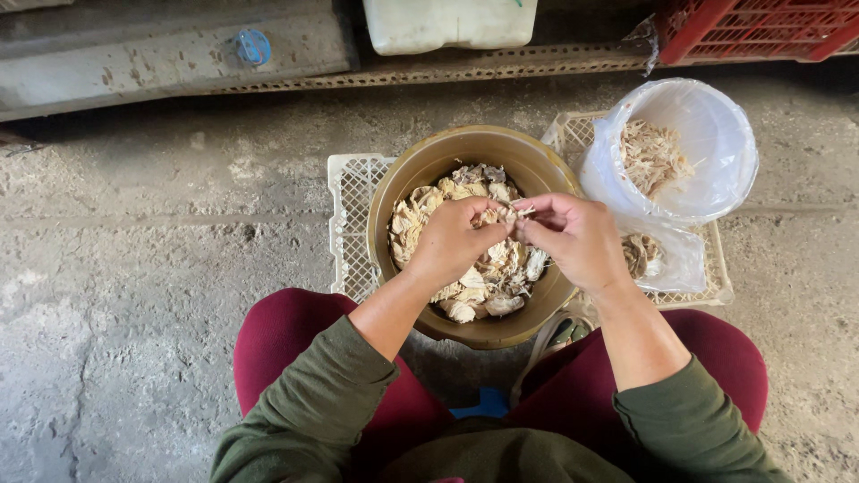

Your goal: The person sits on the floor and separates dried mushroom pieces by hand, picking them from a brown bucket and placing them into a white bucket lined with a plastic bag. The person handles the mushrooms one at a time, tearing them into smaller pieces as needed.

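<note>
1. While we are sitting over the round brown plastic bowl [403, 174], we are bringing both hands together above its middle.
2. We are closing our left hand [452, 241] and our right hand [577, 240] on one small pale shred of dried, flaky material [517, 213], pinching it between the fingertips of both hands.
3. We are holding that shred just above the heap of pale dried pieces [420, 210] filling the bowl.
4. We are resting the bowl on a flat white plastic lattice crate [351, 206] on the grey concrete floor [161, 268].
5. We are keeping a white bucket lined with a clear plastic bag [716, 134], holding finer shreds, to the far right of the bowl.
</note>
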